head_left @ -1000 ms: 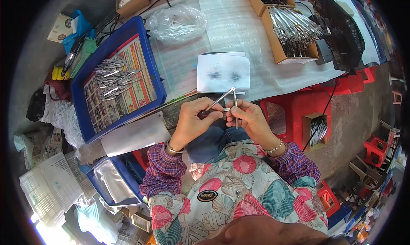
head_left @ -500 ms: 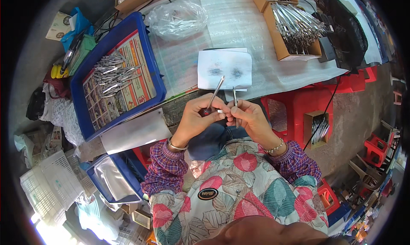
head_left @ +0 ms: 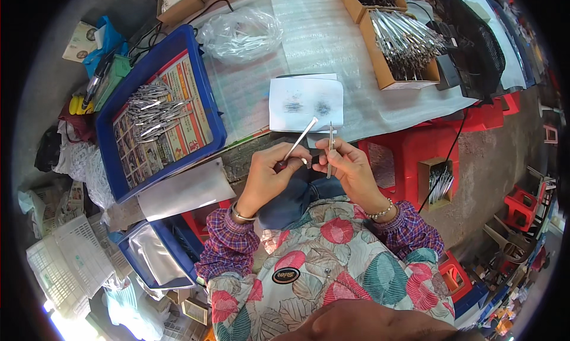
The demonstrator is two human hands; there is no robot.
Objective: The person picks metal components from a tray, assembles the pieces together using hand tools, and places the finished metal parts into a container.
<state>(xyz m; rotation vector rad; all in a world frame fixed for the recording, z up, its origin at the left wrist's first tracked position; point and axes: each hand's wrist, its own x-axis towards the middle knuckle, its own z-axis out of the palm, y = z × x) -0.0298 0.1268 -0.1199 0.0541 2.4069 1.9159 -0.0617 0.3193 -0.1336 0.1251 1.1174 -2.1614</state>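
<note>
My left hand (head_left: 268,177) is closed on a slim silver rod with a dark end (head_left: 304,135), which slants up and to the right. A small pale piece (head_left: 304,161) shows at its fingertips. Closed as well, my right hand (head_left: 355,170) pinches a thin pointed metal tool (head_left: 331,133) standing nearly upright. Something small and dark (head_left: 321,159) lies by the right fingertips; its kind cannot be made out. The hands are close together, just in front of white paper sheets (head_left: 306,92) with dark smudges at the table's near edge.
On the left, a blue tray (head_left: 218,118) lined with newspaper holds many slim metal pieces (head_left: 155,112). Behind it lies a clear plastic bag (head_left: 240,35). A cardboard box of metal rods (head_left: 404,44) stands at the back right. Red stools (head_left: 409,157) are beside the table.
My hands have drawn slightly apart at the fingertips, and a dark piece now shows between them. The left rod leans further to the right. The whole view has shifted a little.
</note>
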